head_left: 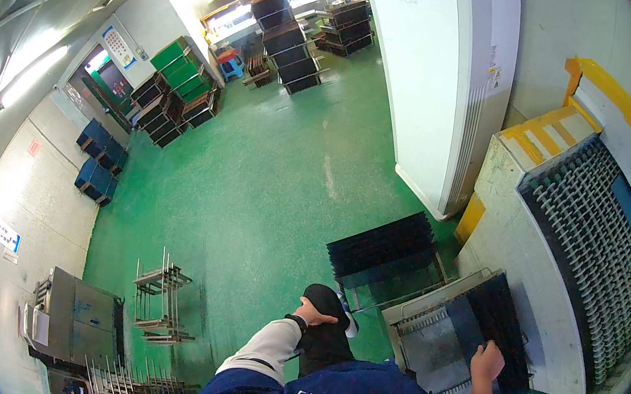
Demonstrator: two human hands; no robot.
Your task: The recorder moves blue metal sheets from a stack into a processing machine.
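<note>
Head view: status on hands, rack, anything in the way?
Left hand on own leg. Right hand curled at black panels in slotted rack, grip unclear. Second panel stack close, ahead-left of rack.

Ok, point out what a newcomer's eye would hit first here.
Probably the broad green floor across the middle and the tall white cabinet right of centre. Next, perhaps, the machine with rows of grey, roller-like parts at far right. Lower right, the right hand is at a metal-framed rack.
</note>
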